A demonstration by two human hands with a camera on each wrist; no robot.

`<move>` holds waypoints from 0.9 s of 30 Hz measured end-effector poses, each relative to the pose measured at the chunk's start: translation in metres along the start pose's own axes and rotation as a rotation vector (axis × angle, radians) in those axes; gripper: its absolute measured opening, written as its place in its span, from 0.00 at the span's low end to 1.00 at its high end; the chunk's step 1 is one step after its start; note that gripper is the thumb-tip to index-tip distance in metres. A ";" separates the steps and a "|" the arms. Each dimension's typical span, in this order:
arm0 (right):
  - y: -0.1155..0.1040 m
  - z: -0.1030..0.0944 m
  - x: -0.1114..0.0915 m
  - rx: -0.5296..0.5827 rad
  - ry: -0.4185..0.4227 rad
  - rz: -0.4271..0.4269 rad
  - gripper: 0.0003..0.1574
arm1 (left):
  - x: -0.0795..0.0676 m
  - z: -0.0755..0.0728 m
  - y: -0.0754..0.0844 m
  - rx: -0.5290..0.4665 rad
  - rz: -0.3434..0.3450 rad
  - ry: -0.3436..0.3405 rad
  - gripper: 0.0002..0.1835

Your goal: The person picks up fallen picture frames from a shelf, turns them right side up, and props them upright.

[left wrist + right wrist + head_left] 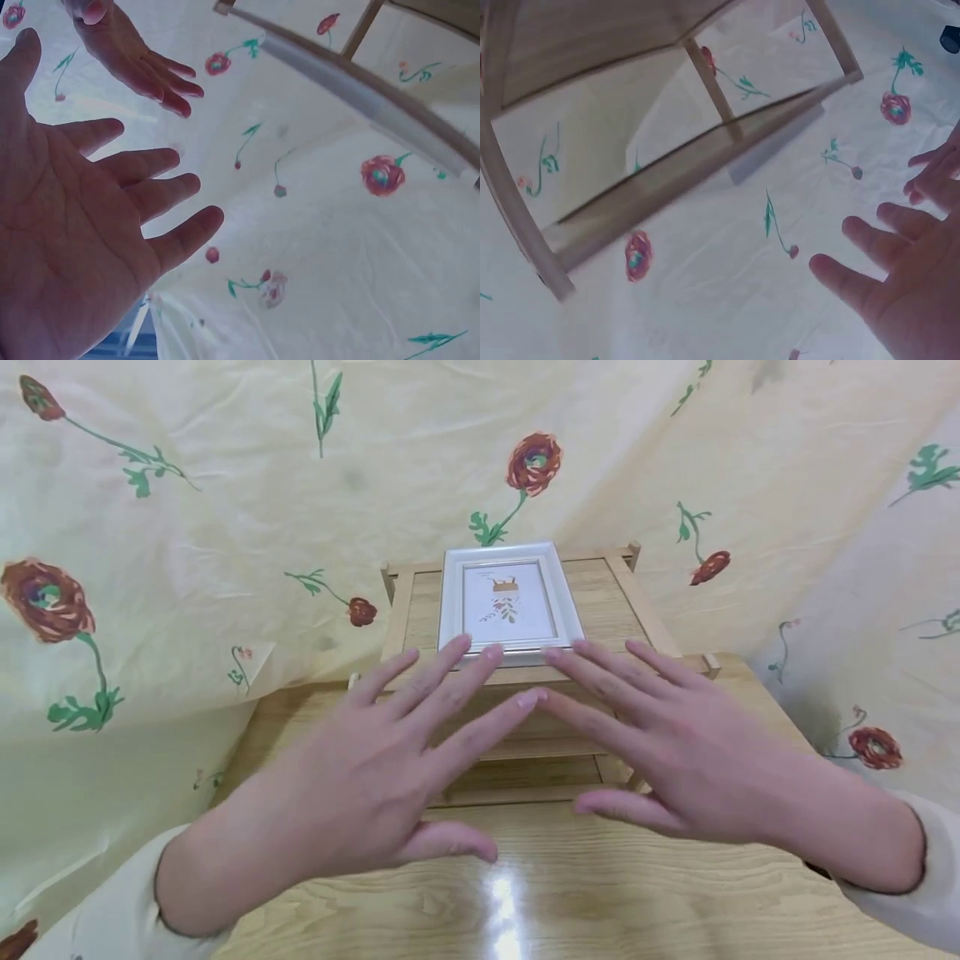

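Both hands are spread in front of a small wooden shelf, palms down in the head view. The left hand has its fingers straight and holds nothing. Its index fingertip meets that of the right hand, whose fingers are also straight with nothing in them. Beyond the fingertips, a white picture frame lies flat on the top board of the shelf. Inside it is a print with a brown pot and leaves. Fingertips of both hands overlap the frame's near edge in the head view. The left wrist view shows the left palm bare.
The shelf has a lower board and stands on a wooden table with a light glare near the front. Cream cloth with red flowers hangs behind and on both sides.
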State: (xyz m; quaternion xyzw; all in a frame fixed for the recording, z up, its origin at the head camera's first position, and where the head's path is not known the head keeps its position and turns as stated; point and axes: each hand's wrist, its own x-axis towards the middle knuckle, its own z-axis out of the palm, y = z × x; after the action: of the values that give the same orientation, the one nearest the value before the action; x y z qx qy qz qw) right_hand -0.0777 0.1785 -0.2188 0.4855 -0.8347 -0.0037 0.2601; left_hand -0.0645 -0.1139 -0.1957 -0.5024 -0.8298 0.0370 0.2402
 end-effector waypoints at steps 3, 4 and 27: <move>0.007 -0.007 0.008 -0.009 0.004 0.024 0.47 | 0.008 -0.007 -0.008 0.016 0.003 0.005 0.47; 0.009 -0.009 0.011 -0.009 0.002 0.033 0.47 | 0.011 -0.009 -0.011 0.014 0.006 0.003 0.47; 0.070 -0.031 0.065 -0.037 -0.055 0.306 0.44 | 0.059 -0.028 -0.073 -0.148 -0.274 -0.200 0.47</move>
State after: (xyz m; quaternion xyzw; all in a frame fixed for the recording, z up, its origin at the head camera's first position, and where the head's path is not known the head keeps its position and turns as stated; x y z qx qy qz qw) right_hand -0.1462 0.1699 -0.1458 0.3476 -0.9054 0.0074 0.2436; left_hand -0.1339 -0.1044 -0.1277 -0.3945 -0.9107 -0.0075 0.1219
